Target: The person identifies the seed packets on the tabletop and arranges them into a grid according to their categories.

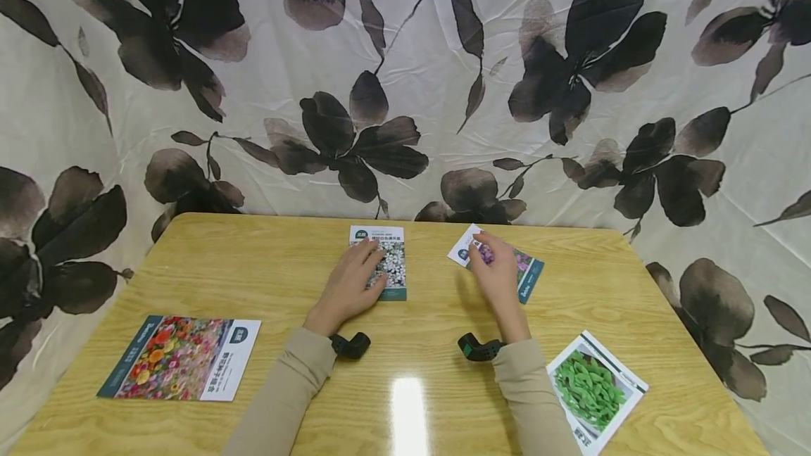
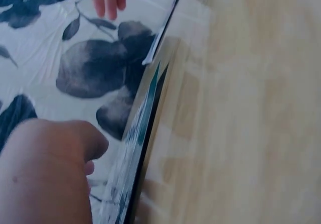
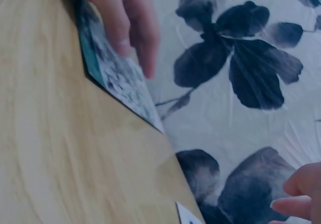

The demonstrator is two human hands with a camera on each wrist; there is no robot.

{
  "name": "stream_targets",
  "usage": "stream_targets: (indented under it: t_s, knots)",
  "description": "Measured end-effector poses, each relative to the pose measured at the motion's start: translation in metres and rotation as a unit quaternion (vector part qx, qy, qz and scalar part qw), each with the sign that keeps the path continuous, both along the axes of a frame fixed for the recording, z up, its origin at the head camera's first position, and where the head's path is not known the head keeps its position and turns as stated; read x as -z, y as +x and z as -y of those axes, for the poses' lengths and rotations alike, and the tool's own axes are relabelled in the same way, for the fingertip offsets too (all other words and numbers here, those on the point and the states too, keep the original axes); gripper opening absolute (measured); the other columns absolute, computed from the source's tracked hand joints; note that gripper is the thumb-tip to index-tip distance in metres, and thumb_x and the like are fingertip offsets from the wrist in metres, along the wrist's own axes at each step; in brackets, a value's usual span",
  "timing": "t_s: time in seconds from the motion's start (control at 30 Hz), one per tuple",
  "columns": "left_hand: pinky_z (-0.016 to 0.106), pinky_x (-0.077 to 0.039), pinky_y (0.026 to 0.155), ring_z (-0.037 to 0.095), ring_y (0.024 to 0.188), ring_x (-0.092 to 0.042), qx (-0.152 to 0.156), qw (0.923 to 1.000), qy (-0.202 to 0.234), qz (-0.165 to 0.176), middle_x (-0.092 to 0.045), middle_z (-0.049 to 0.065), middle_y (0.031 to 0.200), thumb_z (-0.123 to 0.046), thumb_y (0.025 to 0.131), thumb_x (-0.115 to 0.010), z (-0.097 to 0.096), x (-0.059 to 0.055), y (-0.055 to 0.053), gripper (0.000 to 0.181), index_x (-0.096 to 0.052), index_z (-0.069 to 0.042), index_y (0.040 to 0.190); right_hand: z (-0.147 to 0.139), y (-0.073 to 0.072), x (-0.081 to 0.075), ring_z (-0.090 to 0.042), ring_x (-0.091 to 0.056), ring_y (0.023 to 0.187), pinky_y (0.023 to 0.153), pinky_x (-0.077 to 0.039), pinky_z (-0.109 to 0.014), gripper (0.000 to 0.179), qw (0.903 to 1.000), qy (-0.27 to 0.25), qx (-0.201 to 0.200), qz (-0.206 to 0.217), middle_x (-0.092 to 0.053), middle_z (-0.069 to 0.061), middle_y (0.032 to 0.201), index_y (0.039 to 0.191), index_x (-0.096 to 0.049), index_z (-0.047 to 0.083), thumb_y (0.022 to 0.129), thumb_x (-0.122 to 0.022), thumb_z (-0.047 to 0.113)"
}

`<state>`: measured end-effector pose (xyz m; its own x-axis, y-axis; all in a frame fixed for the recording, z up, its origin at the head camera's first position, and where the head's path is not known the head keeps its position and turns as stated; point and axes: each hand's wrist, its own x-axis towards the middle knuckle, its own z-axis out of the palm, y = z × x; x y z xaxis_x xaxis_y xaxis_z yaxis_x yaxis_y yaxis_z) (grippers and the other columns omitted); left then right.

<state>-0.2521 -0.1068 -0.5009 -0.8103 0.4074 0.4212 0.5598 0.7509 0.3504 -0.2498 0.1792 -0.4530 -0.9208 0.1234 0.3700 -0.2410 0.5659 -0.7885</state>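
My left hand (image 1: 350, 280) lies over a seed packet (image 1: 395, 264) with white flowers and a teal bottom band, at the back middle of the table in the head view. Its fingers are extended across the packet's left part, hiding some of the picture. To the right, my right hand (image 1: 496, 273) is over a tilted packet (image 1: 528, 271) with purple flowers, its fingers loosely bent and gripping nothing. The right wrist view shows the left fingers (image 3: 123, 43) close over the white-flower packet (image 3: 120, 81), and the right fingers (image 3: 301, 194) apart from the table at the lower right.
A larger packet with colourful flowers (image 1: 177, 357) lies at the left of the wooden table (image 1: 418, 343). At the front right is a packet picturing green leaves (image 1: 592, 389), partly behind the right sleeve (image 1: 532, 393). A flower-printed cloth (image 1: 443, 76) hangs behind the table's back edge.
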Motion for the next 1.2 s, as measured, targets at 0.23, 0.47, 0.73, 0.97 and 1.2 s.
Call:
stream_targets:
  t_s: [0.23, 0.47, 0.73, 0.97, 1.2]
  knots:
    - [0.057, -0.031, 0.112, 0.042, 0.138, -0.039, 0.0, 0.9999, 0.009, -0.011, -0.05, 0.023, 0.143, -0.023, 0.096, -0.059, -0.019, -0.009, 0.004, 0.045, -0.059, -0.001, 0.135, -0.022, -0.004, -0.003, -0.036, -0.051, 0.128, 0.11, -0.034, -0.049, 0.033, 0.9987, 0.01, 0.033, 0.038, -0.061, -0.02, 0.131, 0.122, -0.067, -0.004, 0.093, -0.061, 0.012]
    - [0.058, -0.031, 0.111, 0.043, 0.138, -0.038, 0.007, 0.9999, 0.009, 0.004, -0.048, 0.022, 0.145, -0.022, 0.097, -0.059, -0.051, -0.027, 0.012, 0.044, -0.057, -0.002, 0.136, -0.036, -0.001, -0.004, -0.041, -0.044, 0.133, 0.112, -0.031, -0.052, 0.043, 0.9954, 0.025, 0.04, 0.083, -0.054, -0.025, 0.137, 0.132, -0.058, -0.006, 0.096, -0.058, 0.017]
    - [0.056, -0.028, 0.114, 0.042, 0.14, -0.035, 0.015, 0.998, -0.035, 0.051, -0.043, 0.02, 0.149, -0.028, 0.1, -0.055, -0.103, -0.048, 0.011, 0.046, -0.055, -0.004, 0.139, -0.053, 0.003, -0.006, -0.044, -0.035, 0.139, 0.115, -0.026, -0.052, 0.051, 0.9858, 0.059, 0.038, 0.152, -0.042, -0.029, 0.147, 0.14, -0.048, -0.007, 0.099, -0.055, 0.021]
    - [0.051, -0.028, 0.115, 0.04, 0.141, -0.035, 0.006, 0.9938, -0.078, 0.079, -0.044, 0.018, 0.149, -0.035, 0.102, -0.05, -0.145, -0.043, 0.008, 0.046, -0.055, -0.01, 0.14, -0.061, 0.005, -0.002, -0.049, -0.029, 0.14, 0.115, -0.023, -0.057, 0.057, 0.9773, 0.093, 0.013, 0.19, -0.034, -0.034, 0.15, 0.144, -0.04, -0.01, 0.099, -0.055, 0.021]
    - [0.051, -0.027, 0.115, 0.041, 0.143, -0.031, -0.013, 0.9894, -0.11, 0.093, -0.041, 0.017, 0.152, -0.034, 0.104, -0.047, -0.174, -0.03, 0.006, 0.047, -0.051, -0.013, 0.145, -0.066, 0.005, 0.002, -0.053, -0.019, 0.142, 0.115, -0.019, -0.06, 0.059, 0.9684, 0.126, 0.0, 0.215, -0.019, -0.038, 0.154, 0.145, -0.038, -0.011, 0.097, -0.056, 0.018]
